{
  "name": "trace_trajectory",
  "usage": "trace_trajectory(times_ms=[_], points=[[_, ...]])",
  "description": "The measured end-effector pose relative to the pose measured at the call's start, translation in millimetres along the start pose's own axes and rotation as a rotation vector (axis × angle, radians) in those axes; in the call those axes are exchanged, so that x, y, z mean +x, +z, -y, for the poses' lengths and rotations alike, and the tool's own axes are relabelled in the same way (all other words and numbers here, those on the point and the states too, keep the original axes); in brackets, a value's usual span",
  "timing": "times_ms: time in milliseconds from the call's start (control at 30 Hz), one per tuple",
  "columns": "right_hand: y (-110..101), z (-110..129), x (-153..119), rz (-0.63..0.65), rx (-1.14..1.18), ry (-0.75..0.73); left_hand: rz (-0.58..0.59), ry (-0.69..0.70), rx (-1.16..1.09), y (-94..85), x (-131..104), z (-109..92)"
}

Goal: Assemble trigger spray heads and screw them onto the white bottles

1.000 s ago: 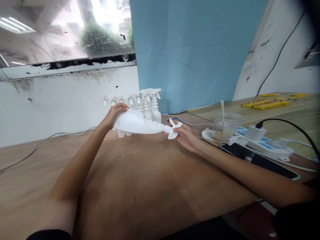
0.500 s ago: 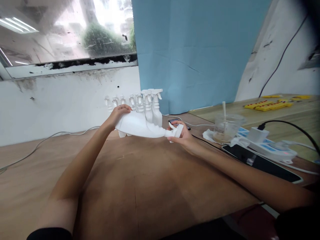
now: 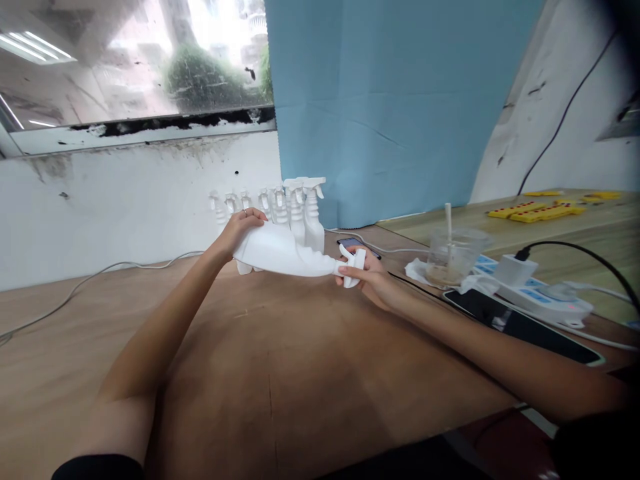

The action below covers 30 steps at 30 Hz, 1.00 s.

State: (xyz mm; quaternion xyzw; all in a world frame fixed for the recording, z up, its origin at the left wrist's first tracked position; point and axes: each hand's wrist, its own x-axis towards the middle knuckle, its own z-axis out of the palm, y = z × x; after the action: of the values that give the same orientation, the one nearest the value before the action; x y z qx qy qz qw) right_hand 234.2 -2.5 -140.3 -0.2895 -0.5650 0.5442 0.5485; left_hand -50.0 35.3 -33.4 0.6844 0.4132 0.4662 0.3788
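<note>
A white spray bottle [image 3: 285, 252] lies almost level in the air above the brown tabletop, its nozzle end to the right. My left hand [image 3: 243, 231] is closed around the bottle's base end. At the other end, my right hand [image 3: 367, 270] grips the white trigger head [image 3: 354, 268], thumb across its collar and the fingers partly hidden behind. Just behind the held bottle stand several more white spray bottles [image 3: 313, 217], upright in a group with trigger heads on top.
A phone [image 3: 345, 244] lies behind my right hand. To the right are a plastic cup with a straw [image 3: 453, 257], a power strip [image 3: 545, 300] with cables, and a dark tablet-like device [image 3: 520, 330]. Yellow pieces [image 3: 537, 211] lie farther back. A cable [image 3: 115, 267] runs along the left wall.
My right hand has changed its grip on the trigger head, which has turned slightly. The bottle and my left hand have shifted a little to the right.
</note>
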Motion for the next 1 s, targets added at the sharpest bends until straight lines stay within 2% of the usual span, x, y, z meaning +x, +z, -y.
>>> trace_trajectory(times_ms=[200, 367, 500, 700, 867, 1000], points=[[-1.4, -2.1, 0.6, -0.008, 0.066, -0.001, 0.007, 0.026, 0.034, 3.1, -1.7, -1.9], [-4.3, -3.8, 2.2, -0.029, -0.024, -0.042, 0.004, 0.032, 0.031, 5.3, -4.2, -4.1], [-3.9, -1.9, 1.9, -0.006, 0.033, -0.067, -0.003, 0.041, 0.007, 5.7, -4.8, -5.4], [-3.9, 1.5, 2.4, -0.060, -0.044, -0.084, -0.011, 0.024, -0.007, 7.1, -5.0, -4.2], [-4.7, 0.8, 1.9, -0.028, -0.002, -0.064, -0.019, 0.035, 0.012, 6.4, -5.4, -4.9], [-0.9, 4.2, -0.9, -0.013, -0.051, -0.120, -0.021, 0.049, 0.037, 4.6, -5.1, -5.1]])
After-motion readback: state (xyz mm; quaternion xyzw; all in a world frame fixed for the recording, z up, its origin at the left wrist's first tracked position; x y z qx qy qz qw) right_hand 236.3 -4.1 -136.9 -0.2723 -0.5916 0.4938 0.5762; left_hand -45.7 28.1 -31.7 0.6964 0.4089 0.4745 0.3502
